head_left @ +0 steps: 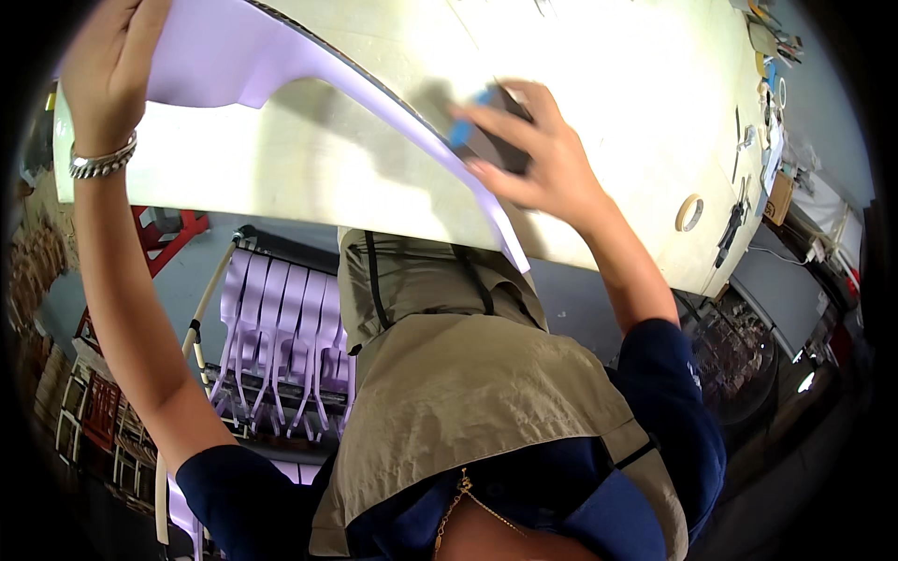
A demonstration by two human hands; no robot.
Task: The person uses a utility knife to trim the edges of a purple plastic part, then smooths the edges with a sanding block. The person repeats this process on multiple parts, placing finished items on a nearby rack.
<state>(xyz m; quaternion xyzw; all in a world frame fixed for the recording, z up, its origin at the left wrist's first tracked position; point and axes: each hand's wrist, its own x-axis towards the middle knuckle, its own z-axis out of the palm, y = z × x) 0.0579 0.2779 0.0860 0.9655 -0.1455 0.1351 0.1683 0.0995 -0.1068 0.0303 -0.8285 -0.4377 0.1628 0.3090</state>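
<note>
Lilac plastic panel (pixel 281 56) lies across the near part of the pale desk (pixel 608 84), its long curved strip running down to a tip that juts past the near edge. Right hand (pixel 538 154) is clamped around a dark sanding block (pixel 496 140) with a blue layer, pressing it flat onto that curved strip about midway along. Left hand (pixel 108 61) is closed on the wide upper end of the panel at the far left corner of the desk, fingers curled over the rim, a metal bracelet (pixel 103 161) on the wrist. To rub this edge well, I'd judge the block wants to stay flat against the curve and follow it, while the other hand pins the piece so the thin strip does not flex or skid. Off to the right sit a roll of tape (pixel 689 212) and a clutter of small tools (pixel 772 56) along the desk's far side. Below the desk, a rack holds a row of matching lilac parts (pixel 281 327)
</note>
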